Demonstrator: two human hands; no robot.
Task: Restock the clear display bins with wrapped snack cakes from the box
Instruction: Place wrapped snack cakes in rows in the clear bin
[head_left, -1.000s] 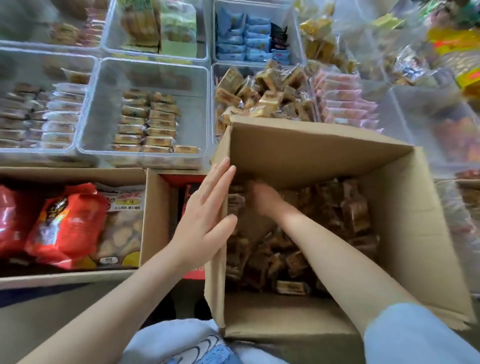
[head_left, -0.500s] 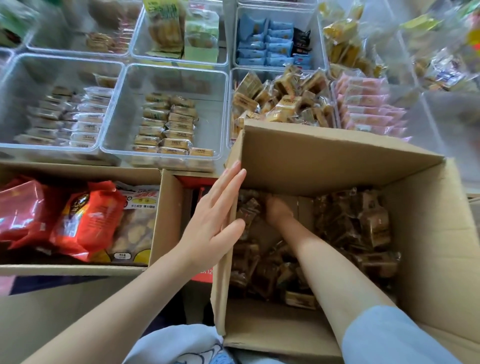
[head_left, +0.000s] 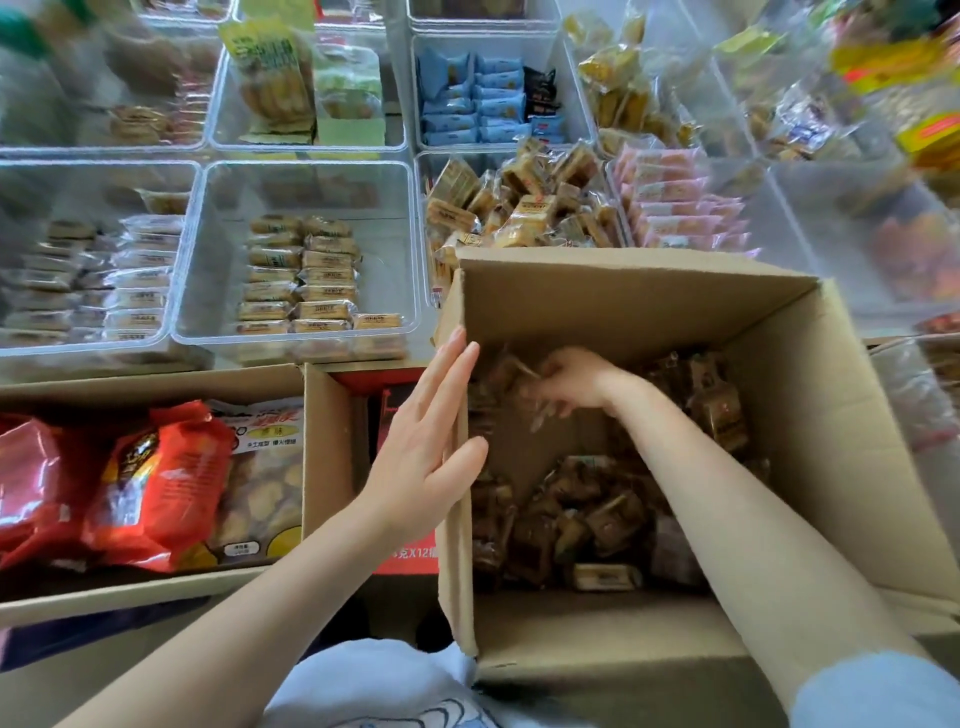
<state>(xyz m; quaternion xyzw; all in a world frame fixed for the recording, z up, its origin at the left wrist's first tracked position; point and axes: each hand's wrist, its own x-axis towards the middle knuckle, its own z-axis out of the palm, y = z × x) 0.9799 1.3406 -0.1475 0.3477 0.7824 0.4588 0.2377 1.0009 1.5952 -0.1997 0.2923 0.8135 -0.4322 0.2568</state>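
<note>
The right hand (head_left: 574, 382), which half a second ago was pushed deep among the wrapped snack cakes (head_left: 597, 514) in the box (head_left: 649, 291), now sits higher near the far left corner, its fingers (head_left: 545, 410) curled around what looks like a couple of blurred wrappers; a handful seems to be coming up, so the next step is probably the carry to a bin. The left hand (head_left: 426, 447) has not moved: it lies flat against the box's left wall, fingers straight, thumb hooked over the edge, steadying it. Counted: two hands, one open box still holding many dark-wrapped cakes, too jumbled to number, with bare cardboard showing in the middle. Beyond it stand clear display bins; the nearest one (head_left: 311, 332) holds two neat columns of wrapped cakes, roughly six or seven each, with one more at the bottom right and much free floor. The bin just behind the box (head_left: 519, 208) is heaped with tan-wrapped cakes. At left a second carton (head_left: 311, 447) holds at least two red snack bags (head_left: 156, 483).
</note>
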